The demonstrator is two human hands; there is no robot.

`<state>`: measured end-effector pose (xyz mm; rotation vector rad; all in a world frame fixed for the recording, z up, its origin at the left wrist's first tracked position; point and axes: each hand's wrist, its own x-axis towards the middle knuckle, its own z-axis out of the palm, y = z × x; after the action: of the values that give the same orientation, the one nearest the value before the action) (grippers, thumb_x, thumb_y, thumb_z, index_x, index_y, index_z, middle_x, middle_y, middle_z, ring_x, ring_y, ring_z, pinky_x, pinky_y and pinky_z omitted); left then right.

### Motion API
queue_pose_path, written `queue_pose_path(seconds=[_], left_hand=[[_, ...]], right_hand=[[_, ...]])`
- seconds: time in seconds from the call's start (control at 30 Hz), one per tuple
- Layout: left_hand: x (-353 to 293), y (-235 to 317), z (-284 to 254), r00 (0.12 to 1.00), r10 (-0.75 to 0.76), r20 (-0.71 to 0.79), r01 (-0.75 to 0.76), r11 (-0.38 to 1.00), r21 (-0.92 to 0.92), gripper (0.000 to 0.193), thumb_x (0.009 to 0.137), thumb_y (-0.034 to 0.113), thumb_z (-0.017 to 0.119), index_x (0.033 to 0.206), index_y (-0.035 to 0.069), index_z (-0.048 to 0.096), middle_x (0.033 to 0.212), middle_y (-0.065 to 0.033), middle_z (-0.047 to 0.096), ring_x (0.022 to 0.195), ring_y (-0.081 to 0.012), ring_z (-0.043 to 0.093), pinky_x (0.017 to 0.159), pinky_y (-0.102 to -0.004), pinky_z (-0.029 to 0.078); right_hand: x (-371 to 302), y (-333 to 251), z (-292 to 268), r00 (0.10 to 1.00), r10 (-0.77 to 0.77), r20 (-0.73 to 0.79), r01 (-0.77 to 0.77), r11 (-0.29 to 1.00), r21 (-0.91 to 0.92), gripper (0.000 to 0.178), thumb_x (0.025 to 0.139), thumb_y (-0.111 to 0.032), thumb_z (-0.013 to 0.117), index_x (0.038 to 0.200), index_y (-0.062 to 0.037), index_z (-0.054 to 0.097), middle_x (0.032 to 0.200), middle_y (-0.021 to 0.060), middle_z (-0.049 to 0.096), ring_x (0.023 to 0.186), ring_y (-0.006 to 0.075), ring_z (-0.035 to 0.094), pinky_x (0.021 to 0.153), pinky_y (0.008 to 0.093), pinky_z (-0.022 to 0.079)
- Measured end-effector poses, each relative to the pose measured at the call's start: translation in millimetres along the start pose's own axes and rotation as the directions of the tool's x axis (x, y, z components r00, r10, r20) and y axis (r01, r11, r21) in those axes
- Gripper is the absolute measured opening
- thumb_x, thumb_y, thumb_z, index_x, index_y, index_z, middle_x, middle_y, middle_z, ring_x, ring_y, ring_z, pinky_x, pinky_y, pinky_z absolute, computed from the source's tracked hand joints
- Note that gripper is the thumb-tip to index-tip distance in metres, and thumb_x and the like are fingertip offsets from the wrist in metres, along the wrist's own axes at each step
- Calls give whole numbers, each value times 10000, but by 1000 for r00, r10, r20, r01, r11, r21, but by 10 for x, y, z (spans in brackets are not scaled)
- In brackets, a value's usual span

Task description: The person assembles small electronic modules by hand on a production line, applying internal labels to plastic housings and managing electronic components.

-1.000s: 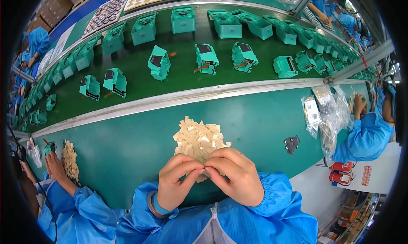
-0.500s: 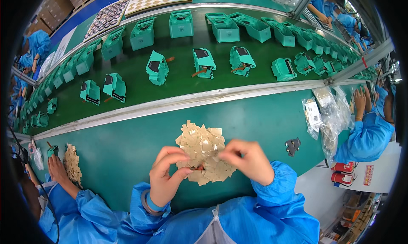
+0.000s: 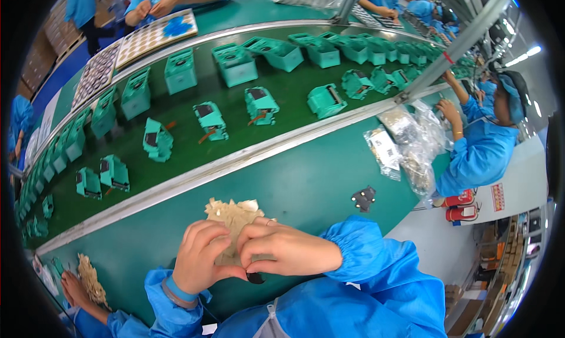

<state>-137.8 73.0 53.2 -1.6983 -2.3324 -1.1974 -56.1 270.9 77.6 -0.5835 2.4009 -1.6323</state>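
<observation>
My two hands meet over a pile of tan paper-like pieces [image 3: 226, 211] at the near side of the green bench. A small dark part [image 3: 255, 278] shows just beneath the fingertips, mostly hidden by them. My right hand [image 3: 291, 249] pinches it with curled fingers. The thumb tip of my left hand [image 3: 200, 252] presses at its side, the other fingers bent and close to the right hand. To the right on the bench lies a small black part with light round spots [image 3: 364, 199], apart from both hands.
Beyond a metal rail [image 3: 176, 192], several green plastic housings [image 3: 326, 100] stand on a dark green belt. Clear plastic bags [image 3: 412, 143] lie at right beside a co-worker [image 3: 488, 143]. Another person's hand [image 3: 76, 291] is by a second tan pile [image 3: 89, 279] at left.
My hands, apart over the pile before, have come together nearer my body, with a dark part now showing at the fingertips. The view has turned, and the housings appear further left.
</observation>
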Motion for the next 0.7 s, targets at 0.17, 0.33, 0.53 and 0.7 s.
queue_pose_path(seconds=[0.17, 0.33, 0.53, 0.7], left_hand=[[23, -39, 123, 1000, 22, 8, -23, 1000, 21, 628, 536, 451, 770, 966, 66, 522, 1013, -90, 528, 962, -297, 530, 840, -435, 431], [72, 7, 204, 998, 68, -17, -68, 998, 10, 646, 568, 464, 749, 1039, 94, 507, 1030, -90, 527, 949, -298, 543, 831, -436, 440], [74, 22, 176, 997, -57, -58, 62, 994, 88, 329, 693, 203, 742, 933, 59, 568, 1025, -91, 549, 946, -305, 546, 817, -428, 448], [-149, 237, 120, 927, -326, -187, 263, 918, -295, 169, 699, -9, 677, 838, 21, 587, 968, -111, 582, 896, -280, 575, 759, -367, 473]], right_hand=[[-102, 74, -1, 996, 83, -21, -82, 996, 47, 70, 782, -119, 622, 799, -80, 566, 887, 49, 511, 943, 247, 468, 852, 378, 378], [-164, 79, -24, 995, 74, -66, -68, 994, 83, 76, 784, -107, 620, 807, -75, 555, 876, 53, 513, 941, 257, 473, 848, 377, 379], [-218, 203, -510, 986, 87, -142, -100, 991, -90, 71, 798, -78, 633, 842, -83, 577, 987, 58, 550, 1021, 246, 483, 870, 352, 400], [-113, 646, -1656, 866, -200, -459, -374, 352, -858, 946, 587, -38, 745, 1389, -189, 267, 1281, 138, 383, 1191, 359, 361, 949, 479, 336]])
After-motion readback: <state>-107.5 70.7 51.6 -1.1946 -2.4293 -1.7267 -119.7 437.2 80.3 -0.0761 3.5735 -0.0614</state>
